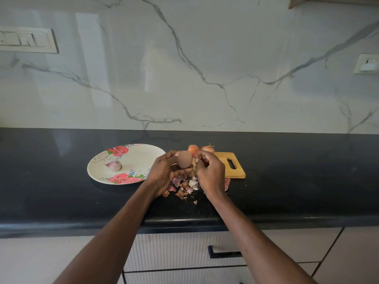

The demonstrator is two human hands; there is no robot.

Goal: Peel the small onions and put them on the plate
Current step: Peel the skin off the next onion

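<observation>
My left hand (164,173) grips a small brownish onion (184,159) above the counter, its rounded end up. My right hand (209,171) is right beside it, fingertips pinching at the onion's right side, where a thin bit of skin shows. One peeled, pale purple onion (114,165) lies on the white plate with red roses (143,154) to the left. Two unpeeled orange-brown onions (193,149) (208,149) sit at the back of the small wooden cutting board (235,171), just behind my hands.
A heap of onion skins (187,187) lies on the black countertop (307,171) under my hands, close to the front edge. The marble wall rises behind with switch panels (26,39) at left and right. Drawers with a dark handle (224,253) are below.
</observation>
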